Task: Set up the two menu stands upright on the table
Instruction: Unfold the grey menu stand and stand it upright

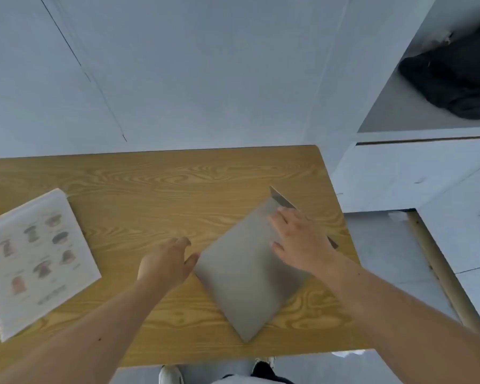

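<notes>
- Here, a wood-grain tabletop fills the middle of the head view, its far edge against a pale wall and its right end beside white cabinetry.
- To the upper right, an open white shelf compartment holds a dark crumpled bundle, possibly a bag or cloth; blur hides what it is.
- On the right half of the tabletop sits a grey menu stand, turned cornerwise with its plain back panel facing up; at its far corner a darker second panel shows, parted slightly from the grey one.
- On the left edge of the tabletop lies a printed menu stand, flat and face up, well apart from the grey one; it carries two columns of small pictured dishes, with lettering too blurred to read.
- The person's right hand rests over the far right edge of the grey stand, fingers spread and loosely curled on the panel; whether they grip the edge cannot be told.
- The left hand is at the stand's left corner, thumb touching or just short of it, the other fingers relaxed and open above bare wood, holding nothing.
- At the bottom of the view, below the near edge of the tabletop, the tips of two shoes show on the floor.
</notes>
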